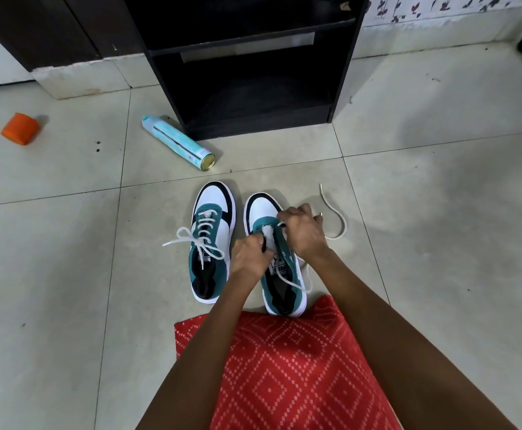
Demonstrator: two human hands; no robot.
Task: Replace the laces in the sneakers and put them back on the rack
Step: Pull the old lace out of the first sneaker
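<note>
Both sneakers are parked side by side on the tiled floor (67,243), dead centre of the frame, toes pointed up toward the black rack (247,38) at the top middle. So neither one is on the rack yet.

The tied sneaker (219,225), on the left of the pair, is fully laced in white, with a bow (191,238) flopped out over its left side.

The second sneaker (261,209), just to the right, is only laced around its lowest eyelets as far as can be seen. It's being worked on by both hands:

- The left hand (248,257) is curled tight on the tongue area of that shoe and grips it there. Something small and dark is tucked against the fingers; what it is can't be made out.
- The right hand (303,232) is closed in a pinch on the white lace (289,279) right at the eyelets.

From there the lace is draped across the shoe's opening and off its right side, and another stretch is left curling on the floor to the right of the hand.

Other stuff around: a pale blue spray can (177,141) is lying on its side near the rack's lower left corner, an orange cap-like thing (20,128) is seen at the far left, and red patterned fabric (284,367) is spread at the bottom centre, touching the second sneaker's heel.
</note>
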